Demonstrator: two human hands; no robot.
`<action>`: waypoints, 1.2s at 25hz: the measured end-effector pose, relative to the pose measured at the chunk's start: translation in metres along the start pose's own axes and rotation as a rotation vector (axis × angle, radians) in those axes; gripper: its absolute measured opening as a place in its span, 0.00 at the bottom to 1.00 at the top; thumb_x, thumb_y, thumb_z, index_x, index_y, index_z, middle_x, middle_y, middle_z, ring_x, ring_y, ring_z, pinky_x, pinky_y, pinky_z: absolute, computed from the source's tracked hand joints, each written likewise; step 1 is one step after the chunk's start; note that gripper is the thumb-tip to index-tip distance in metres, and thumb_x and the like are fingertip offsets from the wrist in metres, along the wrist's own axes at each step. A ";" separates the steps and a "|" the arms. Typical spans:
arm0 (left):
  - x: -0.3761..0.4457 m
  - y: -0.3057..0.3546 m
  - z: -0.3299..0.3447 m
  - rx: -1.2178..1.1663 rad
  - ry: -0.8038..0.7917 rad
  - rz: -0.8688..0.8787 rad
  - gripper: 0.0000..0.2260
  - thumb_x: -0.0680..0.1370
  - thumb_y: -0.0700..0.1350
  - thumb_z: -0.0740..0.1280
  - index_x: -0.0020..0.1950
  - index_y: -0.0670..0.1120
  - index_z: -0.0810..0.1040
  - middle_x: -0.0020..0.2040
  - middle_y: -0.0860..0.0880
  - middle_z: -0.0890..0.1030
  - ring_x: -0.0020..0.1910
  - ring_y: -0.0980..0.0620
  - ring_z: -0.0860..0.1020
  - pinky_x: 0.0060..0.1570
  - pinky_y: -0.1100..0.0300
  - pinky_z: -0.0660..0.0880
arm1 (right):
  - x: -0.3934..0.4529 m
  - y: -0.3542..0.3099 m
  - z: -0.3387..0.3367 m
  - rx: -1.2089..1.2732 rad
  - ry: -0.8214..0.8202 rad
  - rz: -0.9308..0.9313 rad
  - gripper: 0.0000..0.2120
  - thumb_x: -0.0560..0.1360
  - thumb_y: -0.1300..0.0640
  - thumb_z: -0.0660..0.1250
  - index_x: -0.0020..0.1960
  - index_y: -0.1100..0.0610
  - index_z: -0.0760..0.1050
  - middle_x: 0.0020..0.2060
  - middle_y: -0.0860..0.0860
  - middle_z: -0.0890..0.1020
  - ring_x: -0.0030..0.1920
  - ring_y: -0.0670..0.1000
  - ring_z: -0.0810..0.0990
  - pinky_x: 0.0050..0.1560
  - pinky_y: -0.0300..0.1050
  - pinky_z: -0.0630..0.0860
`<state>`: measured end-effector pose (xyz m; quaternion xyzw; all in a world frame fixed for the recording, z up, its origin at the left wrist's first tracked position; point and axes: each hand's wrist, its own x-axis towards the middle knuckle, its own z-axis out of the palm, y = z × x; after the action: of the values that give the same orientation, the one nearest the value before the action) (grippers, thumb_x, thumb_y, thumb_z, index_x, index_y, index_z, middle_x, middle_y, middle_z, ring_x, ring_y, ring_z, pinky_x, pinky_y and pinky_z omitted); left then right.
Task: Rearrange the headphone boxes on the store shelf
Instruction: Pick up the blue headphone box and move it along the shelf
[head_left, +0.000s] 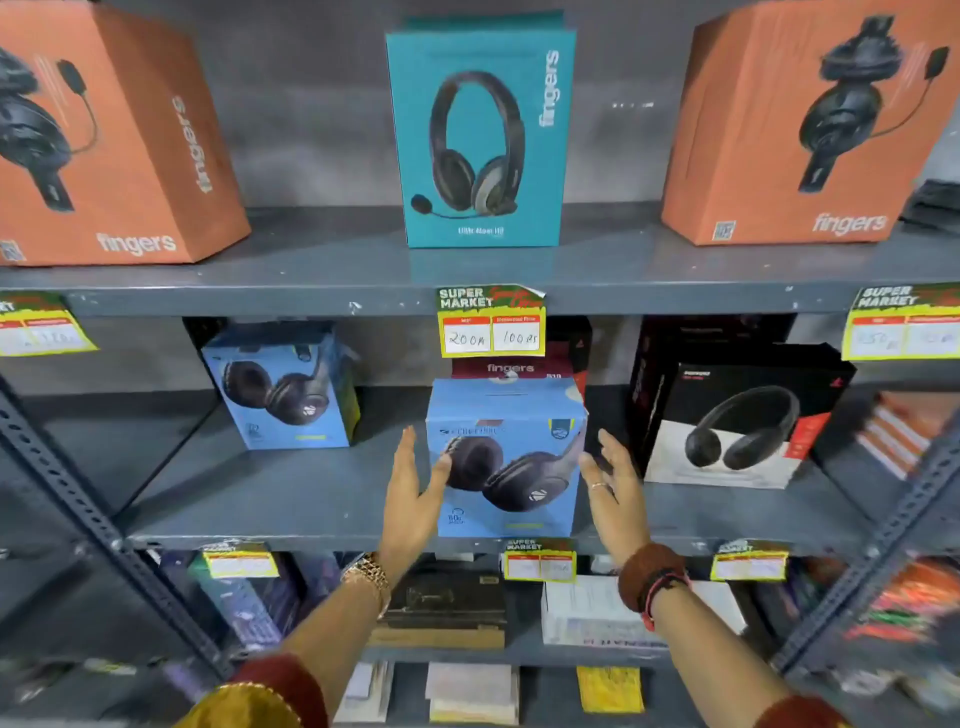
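box: the blue box is standing upright at the front edge of the middle shelf, in the centre, with a maroon box just behind it.
left hand: my left hand is hanging open, palm facing the box's left side; the thumb is lying over the front corner, and i cannot tell whether it is touching.
right hand: my right hand is spreading open beside the right side, fingertips near the edge, not gripping.
step: i am judging this as squaring the box or getting set to lift it.
grip: i am aiming to press both palms flat on the two sides, low and level, so the card is not buckling.
clearance: the second blue box and the black box are sitting well apart, so i am seeing room for sliding either way.
risk: the box is sitting right at the lip, so i am planning to push back, not forward.
facing: i am keeping the printed front square to the aisle.
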<state>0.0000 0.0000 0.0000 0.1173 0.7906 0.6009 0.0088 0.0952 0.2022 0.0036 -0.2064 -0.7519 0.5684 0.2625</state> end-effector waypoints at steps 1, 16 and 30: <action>0.008 -0.007 0.002 0.012 -0.018 -0.025 0.32 0.77 0.57 0.62 0.77 0.53 0.54 0.79 0.51 0.58 0.78 0.50 0.57 0.74 0.46 0.60 | 0.007 0.004 0.005 0.050 -0.023 0.058 0.23 0.77 0.52 0.61 0.71 0.51 0.63 0.72 0.51 0.67 0.71 0.52 0.67 0.69 0.45 0.64; 0.021 -0.016 -0.002 0.074 -0.138 -0.066 0.27 0.64 0.60 0.74 0.62 0.56 0.78 0.52 0.56 0.86 0.51 0.56 0.83 0.49 0.51 0.82 | 0.017 0.009 0.004 0.044 -0.108 0.216 0.24 0.70 0.36 0.63 0.64 0.43 0.73 0.59 0.45 0.80 0.62 0.49 0.77 0.66 0.51 0.71; -0.048 0.034 -0.033 0.170 -0.191 -0.039 0.10 0.67 0.58 0.74 0.42 0.56 0.79 0.38 0.53 0.86 0.33 0.59 0.84 0.29 0.59 0.81 | -0.051 -0.041 -0.044 -0.175 -0.038 0.183 0.15 0.68 0.33 0.61 0.40 0.41 0.80 0.38 0.44 0.85 0.45 0.52 0.83 0.52 0.60 0.79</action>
<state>0.0471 -0.0324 0.0359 0.1588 0.8363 0.5177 0.0858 0.1622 0.1935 0.0446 -0.2853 -0.7816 0.5260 0.1762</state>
